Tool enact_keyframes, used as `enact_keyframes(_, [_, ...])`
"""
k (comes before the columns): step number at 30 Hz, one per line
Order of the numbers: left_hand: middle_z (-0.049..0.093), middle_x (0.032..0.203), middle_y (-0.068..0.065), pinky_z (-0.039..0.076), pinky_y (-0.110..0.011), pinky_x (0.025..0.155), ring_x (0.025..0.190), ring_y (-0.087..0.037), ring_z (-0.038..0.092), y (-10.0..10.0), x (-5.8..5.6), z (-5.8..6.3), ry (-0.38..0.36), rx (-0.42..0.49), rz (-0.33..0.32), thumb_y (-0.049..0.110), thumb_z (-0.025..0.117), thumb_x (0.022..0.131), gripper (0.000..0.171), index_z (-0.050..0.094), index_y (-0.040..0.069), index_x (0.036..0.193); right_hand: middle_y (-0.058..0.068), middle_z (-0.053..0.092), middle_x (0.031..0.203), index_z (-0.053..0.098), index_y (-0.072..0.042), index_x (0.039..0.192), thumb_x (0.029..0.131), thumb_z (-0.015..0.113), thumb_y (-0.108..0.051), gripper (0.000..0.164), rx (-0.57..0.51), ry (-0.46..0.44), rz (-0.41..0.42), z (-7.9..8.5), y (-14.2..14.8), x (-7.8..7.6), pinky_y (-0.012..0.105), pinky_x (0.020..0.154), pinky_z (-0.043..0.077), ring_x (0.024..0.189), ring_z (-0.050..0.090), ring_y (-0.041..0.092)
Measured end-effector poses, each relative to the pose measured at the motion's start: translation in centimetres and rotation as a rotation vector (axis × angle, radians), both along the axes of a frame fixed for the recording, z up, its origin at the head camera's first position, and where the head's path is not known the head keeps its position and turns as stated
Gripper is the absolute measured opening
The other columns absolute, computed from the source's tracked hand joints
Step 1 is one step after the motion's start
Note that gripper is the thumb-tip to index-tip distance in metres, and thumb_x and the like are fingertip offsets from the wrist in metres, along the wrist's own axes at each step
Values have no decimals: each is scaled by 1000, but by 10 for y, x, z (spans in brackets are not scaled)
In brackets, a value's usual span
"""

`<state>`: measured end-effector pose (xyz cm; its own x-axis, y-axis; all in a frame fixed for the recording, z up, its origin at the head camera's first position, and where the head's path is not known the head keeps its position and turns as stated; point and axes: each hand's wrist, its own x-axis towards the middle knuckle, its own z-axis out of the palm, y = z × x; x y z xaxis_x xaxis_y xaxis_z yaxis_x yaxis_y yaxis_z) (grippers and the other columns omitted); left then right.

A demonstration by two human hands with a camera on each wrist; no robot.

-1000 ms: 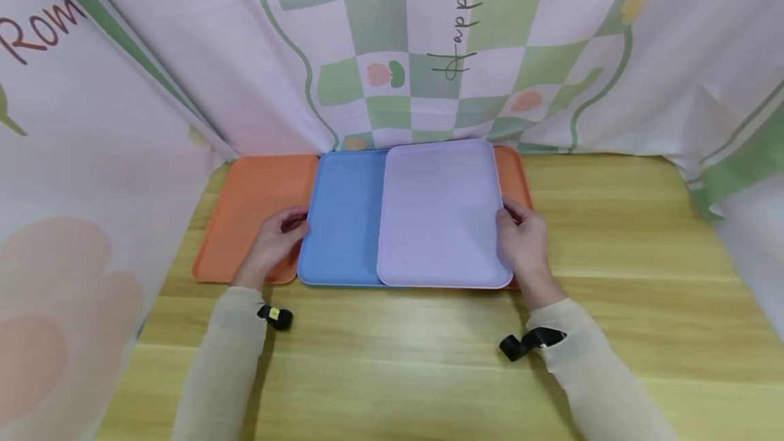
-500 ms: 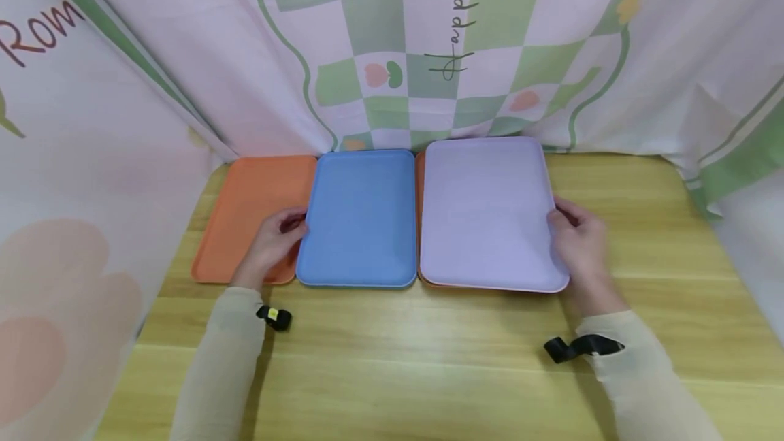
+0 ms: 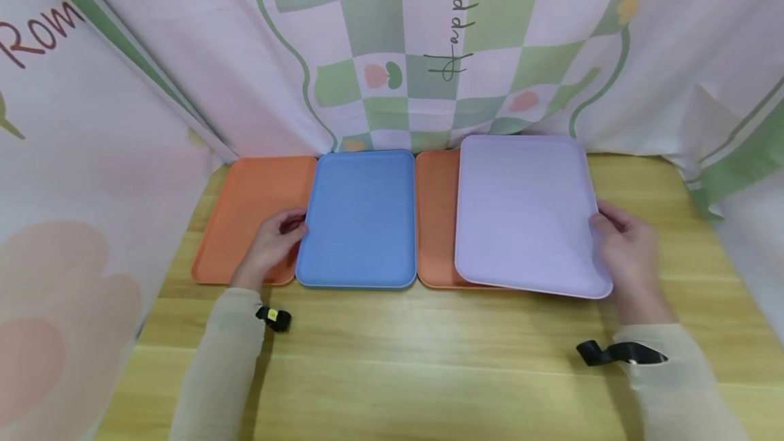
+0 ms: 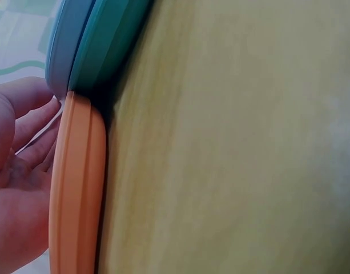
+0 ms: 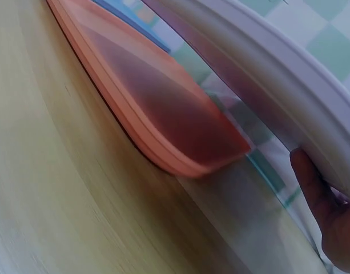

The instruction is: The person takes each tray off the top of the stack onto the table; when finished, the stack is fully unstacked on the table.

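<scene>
My right hand [image 3: 631, 243] grips the right edge of a lilac tray [image 3: 529, 213]. In the right wrist view this tray is raised and slanted above an orange tray [image 5: 163, 114], with finger and thumb at its rim. My left hand [image 3: 272, 240] pinches the left rim of a blue tray [image 3: 358, 223], its palm over another orange tray [image 3: 245, 203]. The left wrist view shows a green tray [image 4: 109, 45] directly beneath the blue one. The right part of the right orange tray is hidden under the lilac tray in the head view.
The trays stand in a row along the back of a wooden table [image 3: 392, 359]. A curtain [image 3: 404, 39] with a checked print hangs right behind them, and white cloth [image 3: 92, 223] flanks the table at left. Each wrist wears a black strap.
My right hand has carried the lilac tray rightward, off the blue tray and partly past the right orange one, which is now uncovered on its left side. The left hand has stayed in place.
</scene>
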<state>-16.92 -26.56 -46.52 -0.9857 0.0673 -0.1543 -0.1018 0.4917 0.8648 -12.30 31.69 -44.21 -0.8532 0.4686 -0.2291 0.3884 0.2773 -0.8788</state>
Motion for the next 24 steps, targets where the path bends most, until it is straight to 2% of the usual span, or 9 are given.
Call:
enact_keyframes(7, [59,153,-27,46,-53,122,143,-41,56,1,1,3,6,-3,-5,12,63,109,48,55,-4,154,-43,60,86,60,-13,155,107,63,-32,51,1,0,-7,-1,24,4,4,71,48,85,57,-16])
enact_keyframes(12, [60,152,-26,47,-53,121,143,-40,56,1,0,0,1,-13,5,11,62,109,46,56,-4,152,-40,62,94,59,-19,156,107,62,-37,52,16,-40,-9,-2,43,7,5,70,47,86,56,-16])
enact_keyframes(19, [59,153,-24,48,-52,121,143,-39,55,0,-1,-1,-13,-17,8,12,61,110,46,56,-1,153,-34,64,118,56,-24,158,107,64,-39,54,13,-68,-8,-5,71,11,5,68,48,87,53,-17])
enact_keyframes(24, [59,153,-25,47,-53,121,144,-40,55,0,0,0,-4,-10,0,11,62,109,47,55,-3,154,-36,61,114,55,-24,159,107,64,-39,55,31,-51,21,-4,88,13,4,68,47,88,53,-18])
